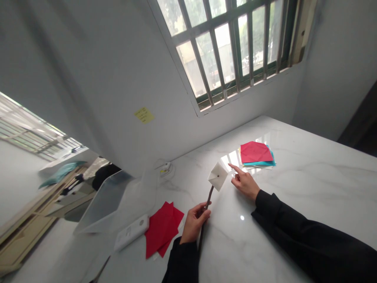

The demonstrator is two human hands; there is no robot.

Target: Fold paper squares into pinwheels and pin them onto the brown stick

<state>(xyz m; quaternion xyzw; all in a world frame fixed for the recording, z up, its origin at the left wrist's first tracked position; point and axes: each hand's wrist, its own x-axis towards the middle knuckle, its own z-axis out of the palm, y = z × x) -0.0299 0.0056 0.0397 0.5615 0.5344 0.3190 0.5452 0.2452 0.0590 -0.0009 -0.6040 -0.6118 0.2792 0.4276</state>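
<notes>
Over the white table [312,169], a brown stick [210,195] is gripped by the left hand [193,223]. Nothing is held by the right hand [246,184]; 1 finger is stretched. Left of it, folded paper [217,181], likely light and easily creased, is best held by its stick.

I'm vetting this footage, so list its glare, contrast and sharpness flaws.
Head view: the window is partly washed out, its reflection glares off the tabletop near the right hand, the white folded paper contrasts weakly with that pale surface, and writing on the yellow note is illegible.
</notes>
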